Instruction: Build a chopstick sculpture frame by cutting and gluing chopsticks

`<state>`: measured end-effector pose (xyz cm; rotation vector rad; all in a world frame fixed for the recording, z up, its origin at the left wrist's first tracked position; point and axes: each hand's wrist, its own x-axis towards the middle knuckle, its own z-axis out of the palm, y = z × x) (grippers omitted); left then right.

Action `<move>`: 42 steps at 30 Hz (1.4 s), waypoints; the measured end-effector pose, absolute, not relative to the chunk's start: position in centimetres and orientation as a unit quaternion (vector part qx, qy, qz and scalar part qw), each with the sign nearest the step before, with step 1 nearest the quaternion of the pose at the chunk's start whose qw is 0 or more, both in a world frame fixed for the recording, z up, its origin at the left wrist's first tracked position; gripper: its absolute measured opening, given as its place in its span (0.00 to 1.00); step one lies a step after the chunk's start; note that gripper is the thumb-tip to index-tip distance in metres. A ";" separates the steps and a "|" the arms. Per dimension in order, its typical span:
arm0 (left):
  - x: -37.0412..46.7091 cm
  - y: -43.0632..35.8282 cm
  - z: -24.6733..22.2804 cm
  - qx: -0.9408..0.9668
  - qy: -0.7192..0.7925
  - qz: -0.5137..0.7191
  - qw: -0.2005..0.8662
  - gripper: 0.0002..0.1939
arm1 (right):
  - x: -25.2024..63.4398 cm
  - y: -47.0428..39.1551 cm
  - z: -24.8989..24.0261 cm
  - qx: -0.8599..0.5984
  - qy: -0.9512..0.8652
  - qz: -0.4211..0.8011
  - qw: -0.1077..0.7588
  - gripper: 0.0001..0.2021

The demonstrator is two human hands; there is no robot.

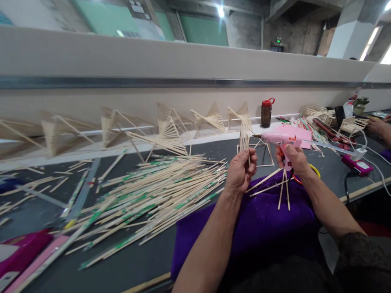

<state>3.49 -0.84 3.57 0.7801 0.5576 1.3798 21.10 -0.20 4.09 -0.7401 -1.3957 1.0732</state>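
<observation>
My left hand point(242, 169) is closed on a small bundle of thin wooden sticks point(244, 136), fanned and pointing up. My right hand point(291, 158) is wrapped round the handle of a pink glue gun point(279, 139), its dark nozzle pointing left, close to the sticks. A long clear glue stick point(330, 149) comes out of the gun's rear. Below my right hand several loose sticks point(284, 191) lie over a purple cloth point(275, 219). Behind the hands, a stick frame point(265, 165) stands on the dark table.
A large pile of sticks point(171, 183) covers the table's middle. Twisted stick structures point(171, 130) line the back wall. Behind my right hand stand a brown bottle point(266, 114) and a pink sheet point(305, 142). Yellow-red scissors point(314, 171) lie near my right wrist. Another person's hand point(378, 125) is at far right.
</observation>
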 end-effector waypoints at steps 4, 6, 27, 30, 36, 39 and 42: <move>3.6 -0.9 3.5 0.363 0.252 0.603 0.664 0.15 | 21.1 -0.2 3.9 -0.308 -0.593 0.468 0.578 0.25; 3.6 -0.9 3.4 0.377 0.257 0.600 0.657 0.16 | 21.1 -0.1 3.9 -0.307 -0.592 0.468 0.579 0.24; 2.5 -0.3 3.2 0.479 0.336 0.607 0.537 0.21 | 22.9 0.0 4.8 -0.321 -0.580 0.477 0.577 0.25; 2.5 -0.4 3.3 0.488 0.342 0.602 0.532 0.21 | 22.9 -0.1 4.9 -0.333 -0.579 0.482 0.566 0.25; 2.5 -0.5 3.4 0.498 0.344 0.605 0.517 0.19 | 23.2 0.1 4.8 -0.334 -0.588 0.487 0.553 0.24; 2.4 -0.4 3.3 0.497 0.338 0.607 0.519 0.19 | 23.4 0.0 4.9 -0.330 -0.581 0.490 0.560 0.25; 2.5 -0.4 3.3 0.495 0.337 0.608 0.521 0.18 | 23.3 -0.2 5.0 -0.330 -0.582 0.490 0.560 0.26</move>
